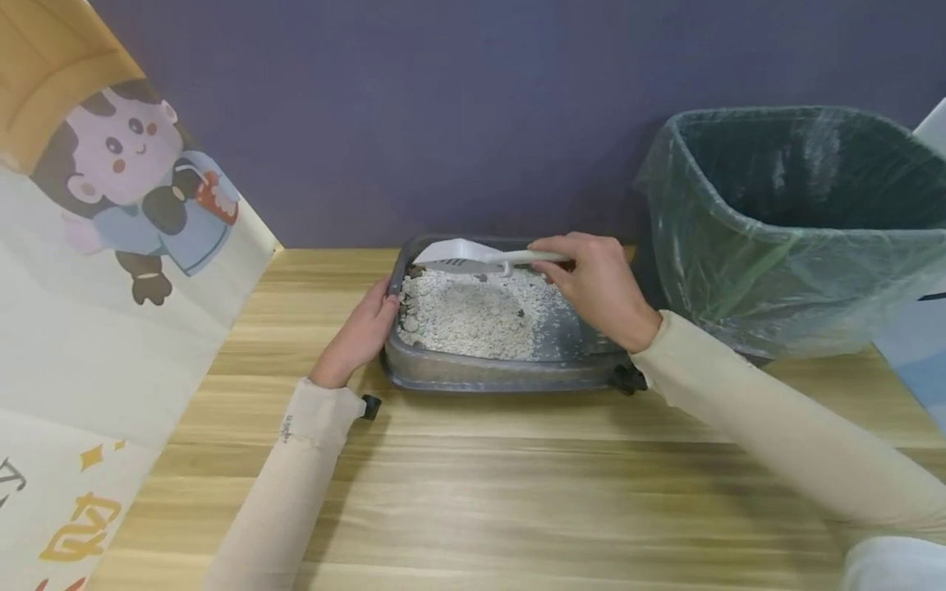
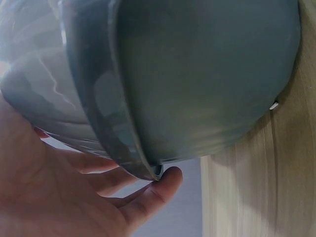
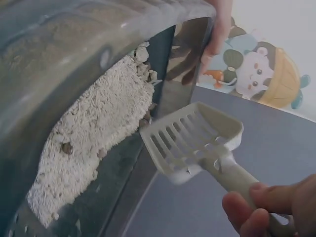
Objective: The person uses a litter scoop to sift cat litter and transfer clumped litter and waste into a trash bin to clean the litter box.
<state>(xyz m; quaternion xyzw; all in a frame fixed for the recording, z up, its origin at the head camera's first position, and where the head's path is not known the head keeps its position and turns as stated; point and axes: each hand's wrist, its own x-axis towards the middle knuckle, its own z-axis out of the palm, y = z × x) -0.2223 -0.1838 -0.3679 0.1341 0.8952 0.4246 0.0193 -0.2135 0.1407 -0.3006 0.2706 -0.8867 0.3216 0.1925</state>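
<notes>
A grey litter box (image 1: pixel 502 376) stands on the wooden table against the dark wall. Pale pellet litter (image 1: pixel 466 324) lies mostly in its left and middle parts, with a few dark clumps in it; bare grey bottom shows at the right. My left hand (image 1: pixel 362 332) grips the box's left rim, fingers bent around the edge in the left wrist view. By its handle, my right hand (image 1: pixel 602 287) holds a white slotted litter scoop (image 3: pixel 190 138) above the far side of the box. The scoop's slots look empty in the right wrist view.
To the right of the box is a large bin (image 1: pixel 805 234) lined with a clear plastic bag. A dark wall (image 1: pixel 414 123) rises behind, and a white panel with a cartoon figure (image 1: pixel 133 172) borders the wooden table (image 1: pixel 532 492) at the left.
</notes>
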